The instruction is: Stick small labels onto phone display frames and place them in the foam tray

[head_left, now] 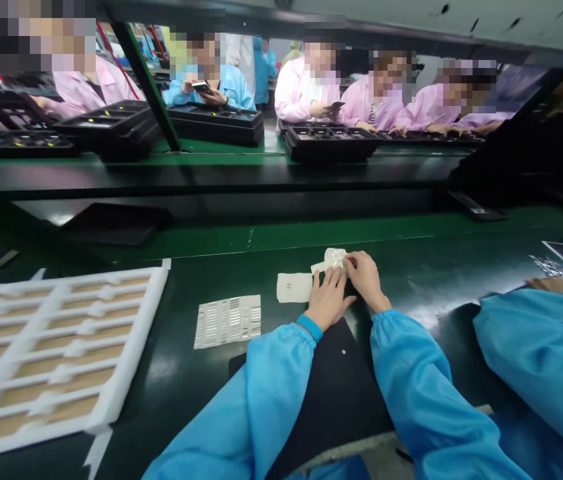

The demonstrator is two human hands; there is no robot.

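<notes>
My left hand (329,300), with a blue band at the wrist, lies palm down with its fingers stretched over a small whitish sheet (335,256) with a shiny, crinkled surface. Close by on the right, my right hand (367,279) has bent fingers pinched together at that sheet's right edge. What sits between those fingertips is too small to make out. Left of my hands rests a white paper piece (288,288) with small dark print. Farther left is a sheet of silvery strip labels (228,321). A black mat (338,387) spreads beneath my forearms.
A large white-framed rack with brown panels (66,347) occupies the left side. At right, a co-worker's blue sleeve (536,347) reaches in near small metallic pieces (551,267). A raised shelf (241,177) crosses behind, with black trays (328,143) and several people beyond.
</notes>
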